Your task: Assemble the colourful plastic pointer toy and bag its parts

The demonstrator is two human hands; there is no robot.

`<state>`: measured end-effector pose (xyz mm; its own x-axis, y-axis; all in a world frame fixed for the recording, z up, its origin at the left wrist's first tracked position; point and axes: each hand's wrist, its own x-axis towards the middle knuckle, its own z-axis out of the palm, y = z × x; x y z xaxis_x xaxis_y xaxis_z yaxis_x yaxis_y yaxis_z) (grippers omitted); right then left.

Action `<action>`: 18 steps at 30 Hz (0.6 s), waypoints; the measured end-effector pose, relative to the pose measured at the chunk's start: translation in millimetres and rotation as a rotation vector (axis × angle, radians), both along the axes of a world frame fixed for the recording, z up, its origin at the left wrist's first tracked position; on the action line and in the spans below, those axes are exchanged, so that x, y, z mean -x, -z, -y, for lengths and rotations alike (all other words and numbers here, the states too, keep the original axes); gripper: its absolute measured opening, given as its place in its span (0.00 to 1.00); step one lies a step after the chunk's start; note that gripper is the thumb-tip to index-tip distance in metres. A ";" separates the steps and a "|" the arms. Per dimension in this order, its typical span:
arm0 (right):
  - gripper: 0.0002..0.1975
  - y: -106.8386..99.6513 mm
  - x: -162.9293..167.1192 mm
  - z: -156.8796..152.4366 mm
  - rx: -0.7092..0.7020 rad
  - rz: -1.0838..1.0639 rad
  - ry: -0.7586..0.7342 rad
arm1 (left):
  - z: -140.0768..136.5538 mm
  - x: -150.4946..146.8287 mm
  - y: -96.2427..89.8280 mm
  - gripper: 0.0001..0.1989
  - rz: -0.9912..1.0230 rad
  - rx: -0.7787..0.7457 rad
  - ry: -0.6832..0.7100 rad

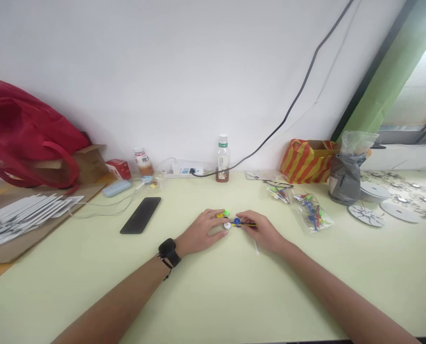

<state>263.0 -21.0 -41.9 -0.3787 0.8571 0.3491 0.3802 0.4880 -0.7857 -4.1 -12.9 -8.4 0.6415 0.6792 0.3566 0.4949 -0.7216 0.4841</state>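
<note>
At the middle of the table, my left hand (201,230) curves around the round ends of several small coloured plastic pieces. Its fingertips touch a green disc (226,212) and a yellow disc (220,215), and its thumb tip meets a white disc (227,225). My right hand (260,230) pinches a small bunch of thin plastic sticks (250,225), blue, yellow and dark, beside a blue disc (237,221). A thin white strip (256,248) sticks out below the right fingers. The fingers partly hide how these pieces join.
Clear bags of coloured plastic pieces (311,212) lie to the right, near white discs (366,215) and a striped bag (304,161). A drink bottle (223,158) stands by the wall. Leftward are a phone (141,215), a cable, white strips (26,217) and a red backpack (29,129).
</note>
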 end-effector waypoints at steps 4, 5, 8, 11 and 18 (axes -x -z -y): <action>0.15 -2.1 -0.1 -0.8 -0.016 -0.031 0.009 | 1.6 -0.6 -1.0 0.14 -0.012 -0.035 -0.009; 0.15 -3.6 -1.4 -1.0 -0.021 -0.030 0.011 | 1.3 -0.6 -1.2 0.13 -0.003 -0.040 -0.009; 0.14 -8.4 -6.1 -1.7 -0.031 -0.011 0.037 | 1.4 -0.8 -2.4 0.12 0.012 -0.046 -0.001; 0.13 -11.5 -8.9 -3.1 -0.040 0.009 0.061 | 3.3 -2.1 -4.0 0.12 0.008 -0.047 0.017; 0.10 -13.3 -14.7 -8.4 -0.156 0.084 0.110 | 7.6 -8.1 -2.6 0.10 0.037 -0.053 0.037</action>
